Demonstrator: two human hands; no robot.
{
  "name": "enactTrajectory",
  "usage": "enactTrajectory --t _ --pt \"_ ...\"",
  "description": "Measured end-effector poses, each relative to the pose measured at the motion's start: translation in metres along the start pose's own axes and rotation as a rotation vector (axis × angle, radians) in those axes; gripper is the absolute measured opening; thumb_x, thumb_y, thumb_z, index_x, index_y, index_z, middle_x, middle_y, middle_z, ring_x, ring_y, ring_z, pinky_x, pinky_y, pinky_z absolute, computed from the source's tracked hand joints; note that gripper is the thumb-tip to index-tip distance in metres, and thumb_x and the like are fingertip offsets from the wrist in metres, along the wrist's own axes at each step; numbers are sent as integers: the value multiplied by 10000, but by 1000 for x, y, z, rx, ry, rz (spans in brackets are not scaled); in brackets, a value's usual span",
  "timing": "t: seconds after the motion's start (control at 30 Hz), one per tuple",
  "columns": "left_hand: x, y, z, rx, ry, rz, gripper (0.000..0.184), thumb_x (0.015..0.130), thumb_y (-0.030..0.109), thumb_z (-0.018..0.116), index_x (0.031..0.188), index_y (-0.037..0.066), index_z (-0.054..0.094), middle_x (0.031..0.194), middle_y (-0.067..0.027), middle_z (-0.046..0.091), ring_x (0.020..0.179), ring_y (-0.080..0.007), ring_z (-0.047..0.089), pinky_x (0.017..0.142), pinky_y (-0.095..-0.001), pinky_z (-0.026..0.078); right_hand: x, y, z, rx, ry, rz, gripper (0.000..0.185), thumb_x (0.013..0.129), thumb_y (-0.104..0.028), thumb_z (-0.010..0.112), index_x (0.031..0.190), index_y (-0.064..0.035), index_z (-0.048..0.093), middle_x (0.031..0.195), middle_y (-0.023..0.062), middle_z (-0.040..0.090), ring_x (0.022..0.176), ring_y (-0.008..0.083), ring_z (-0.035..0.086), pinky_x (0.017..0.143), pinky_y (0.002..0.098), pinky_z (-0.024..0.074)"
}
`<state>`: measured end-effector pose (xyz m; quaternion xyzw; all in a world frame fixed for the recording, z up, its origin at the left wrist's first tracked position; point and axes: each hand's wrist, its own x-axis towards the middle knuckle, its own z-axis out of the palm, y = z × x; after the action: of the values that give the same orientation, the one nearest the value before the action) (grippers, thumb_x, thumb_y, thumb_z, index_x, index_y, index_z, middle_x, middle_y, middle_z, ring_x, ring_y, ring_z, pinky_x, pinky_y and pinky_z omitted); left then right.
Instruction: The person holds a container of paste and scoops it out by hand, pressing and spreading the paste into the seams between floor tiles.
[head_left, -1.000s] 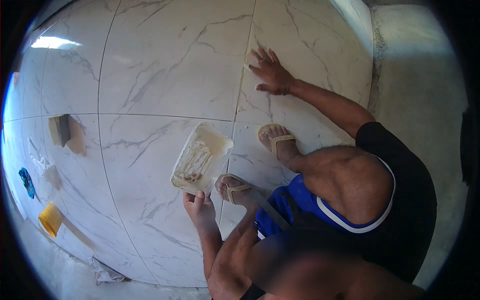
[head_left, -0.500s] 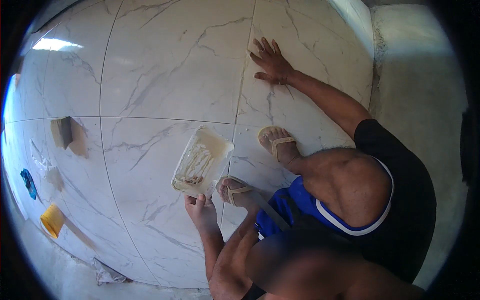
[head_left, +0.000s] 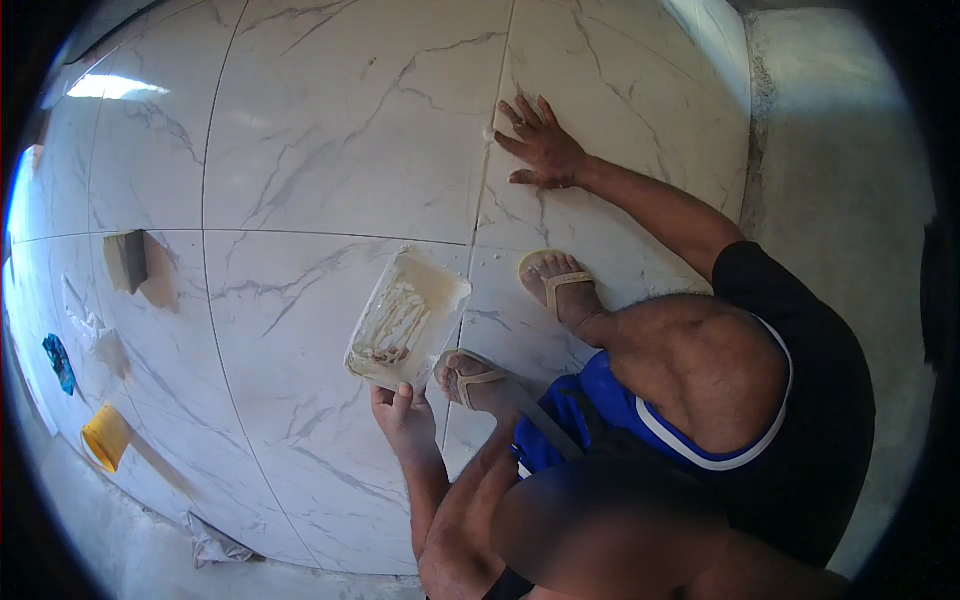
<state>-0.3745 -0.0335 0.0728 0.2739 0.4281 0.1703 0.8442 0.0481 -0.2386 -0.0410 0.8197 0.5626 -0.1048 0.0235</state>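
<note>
Grasping the near edge of a rectangular plastic tub [head_left: 450,290], my left hand [head_left: 405,418] has its thumb at the rim. Streaked pale paste [head_left: 395,320] coats the inside of the tub, which is tilted in the view. My right hand [head_left: 545,150] lies with fingers spread on a marbled floor tile [head_left: 610,110], beside a joint between tiles. A small whitish dab [head_left: 488,132] sits at one fingertip, on that joint. Nothing larger shows in this hand.
My sandalled feet [head_left: 555,280] rest near the tub. To the left are a greyish block [head_left: 126,262], a clear plastic bag [head_left: 95,335], a blue crumpled wrapper [head_left: 58,364] and a yellow container [head_left: 106,438]. Bare concrete [head_left: 840,180] borders the tiles at right.
My right hand has slid a little back along the joint, towards my feet, and the whitish dab now shows at its fingertip. My left hand keeps hold of the tub, nearly unmoved.
</note>
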Motion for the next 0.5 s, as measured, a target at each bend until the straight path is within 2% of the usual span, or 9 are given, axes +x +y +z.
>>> enactTrajectory --t 0.2,0.37,0.5 --pt "-1 1 4 5 24 8 710 819 157 806 1368 -84 426 1339 -206 556 1225 -327 586 1041 -446 501 -4 -9 -2 48 -35 -53 795 912 -711 449 1470 -145 487 1646 222 145 1522 450 45 1185 664 51" --pt "-3 1 2 17 41 -7 715 810 162 814 1366 -78 433 1333 -194 561 1221 -322 587 1042 -441 495 -5 -13 1 89 31 -112 774 905 -716 460 1441 -162 530 1652 200 148 1525 443 36 1188 661 50" --pt "-4 3 4 16 41 -8 701 811 160 811 1361 -68 440 1333 -187 564 1222 -319 586 1049 -452 489 -5 -18 1 82 -38 -122 776 889 -730 477 1434 -182 538 1652 194 155 1526 437 41 1188 659 52"
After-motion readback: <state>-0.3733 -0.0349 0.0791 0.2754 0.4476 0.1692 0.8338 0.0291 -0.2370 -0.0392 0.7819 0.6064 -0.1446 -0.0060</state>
